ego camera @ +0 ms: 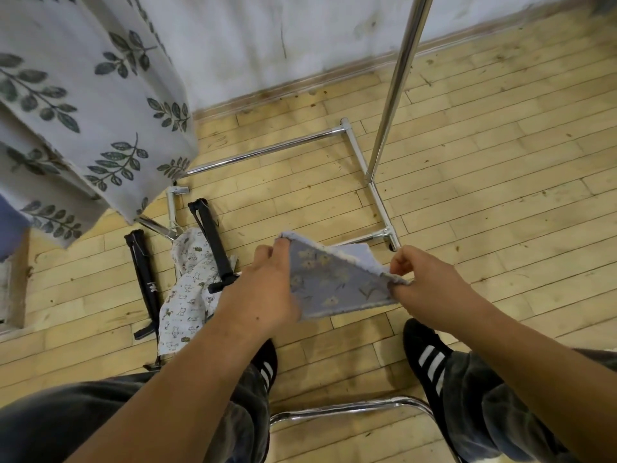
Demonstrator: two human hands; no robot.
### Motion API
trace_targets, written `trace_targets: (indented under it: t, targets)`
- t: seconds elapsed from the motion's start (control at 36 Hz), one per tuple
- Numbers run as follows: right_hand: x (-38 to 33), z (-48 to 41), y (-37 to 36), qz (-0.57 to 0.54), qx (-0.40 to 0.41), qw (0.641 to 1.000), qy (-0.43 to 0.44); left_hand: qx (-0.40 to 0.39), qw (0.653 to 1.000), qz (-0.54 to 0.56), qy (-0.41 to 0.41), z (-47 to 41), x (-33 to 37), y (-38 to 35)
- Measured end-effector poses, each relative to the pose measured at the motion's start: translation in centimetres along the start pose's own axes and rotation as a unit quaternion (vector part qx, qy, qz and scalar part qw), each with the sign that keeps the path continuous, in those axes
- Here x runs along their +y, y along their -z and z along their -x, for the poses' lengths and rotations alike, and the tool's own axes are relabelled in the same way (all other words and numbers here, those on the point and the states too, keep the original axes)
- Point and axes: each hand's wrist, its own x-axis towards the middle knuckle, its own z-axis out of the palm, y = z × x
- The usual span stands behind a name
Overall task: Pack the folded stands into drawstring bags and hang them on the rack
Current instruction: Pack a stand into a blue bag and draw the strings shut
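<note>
A blue drawstring bag (334,282) with yellow flowers is stretched between my hands above the floor. My left hand (267,285) grips its left edge and my right hand (424,279) pinches its right edge. Two folded black stands lie on the wooden floor to the left: one (144,279) beside a white patterned bag (187,295), the other (213,243) lying across that bag. The chrome rack (397,85) stands ahead, its upright pole rising at the right and its base tubes on the floor.
Leaf-printed bags (93,105) hang from the rack at the upper left. A white wall with a skirting board runs along the back. A chrome chair frame (350,409) sits between my legs, near my black shoes (427,355).
</note>
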Motion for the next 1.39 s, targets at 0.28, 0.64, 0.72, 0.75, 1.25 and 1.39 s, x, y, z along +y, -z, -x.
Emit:
trace_targets:
  t: [0.28, 0.64, 0.72, 0.75, 1.25, 1.39]
  targets:
    - [-2.5, -1.2, -5.8, -0.197, -0.051, 0.978, -0.053, -0.007, 0.998, 0.024, -0.065, -4.2, -3.7, 4.5]
    - [-0.4, -6.2, -14.2, -0.256, -0.124, 0.954, -0.098, -0.075, 0.996, -0.032, -0.024, -12.4, -9.8, 0.6]
    - [1.9, -7.8, -15.8, -0.239, -0.131, 0.954, -0.126, -0.093, 0.995, -0.023, -0.010, -14.4, -10.7, -0.2]
    - [2.8, -8.6, -16.4, -0.228, -0.124, 0.955, -0.143, -0.098, 0.995, -0.017, -0.011, -15.2, -11.1, -0.5]
    - [12.5, -20.1, -21.3, 0.011, -0.027, 0.979, -0.200, -0.196, 0.976, 0.089, -0.031, -21.1, -14.1, -4.2]
    - [13.0, -21.6, -22.7, 0.017, -0.029, 0.981, -0.192, -0.175, 0.981, 0.084, -0.020, -22.1, -14.4, -5.6]
